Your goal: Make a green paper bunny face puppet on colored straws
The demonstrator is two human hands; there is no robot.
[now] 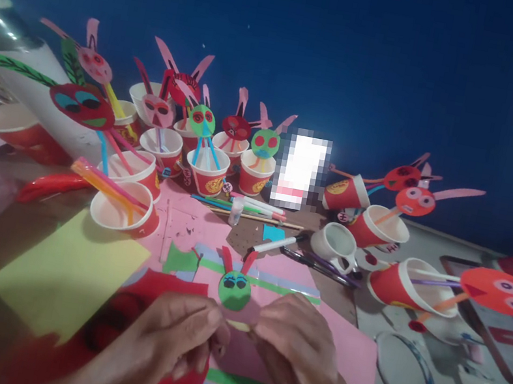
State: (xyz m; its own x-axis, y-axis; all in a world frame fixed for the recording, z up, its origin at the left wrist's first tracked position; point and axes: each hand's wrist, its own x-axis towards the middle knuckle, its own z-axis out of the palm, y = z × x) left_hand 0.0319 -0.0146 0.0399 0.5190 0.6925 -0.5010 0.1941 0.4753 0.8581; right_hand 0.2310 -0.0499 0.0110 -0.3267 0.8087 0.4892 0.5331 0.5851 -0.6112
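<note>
Between my two hands runs a short pale yellow strip [240, 326], possibly paper or a straw; its kind is unclear. My left hand [185, 332] pinches one end between thumb and fingers. The other end is gripped by my right hand [297, 341], whose fingertips are partly hidden. Just beyond the strip lies a green paper bunny face [235, 291] with red ears and drawn blue-lidded eyes. It rests on pink paper [349, 341] crossed by green strips. Red paper [175, 370] spreads under and beside my left hand.
Several red paper cups [206, 173] with paper bunny faces on straws line the back. A white mug [334, 245], pens [277, 243] and a small bottle [236, 211] lie closer. Yellow paper [68, 271] is left; a bangle [406, 374] and tablet [504, 335] are right.
</note>
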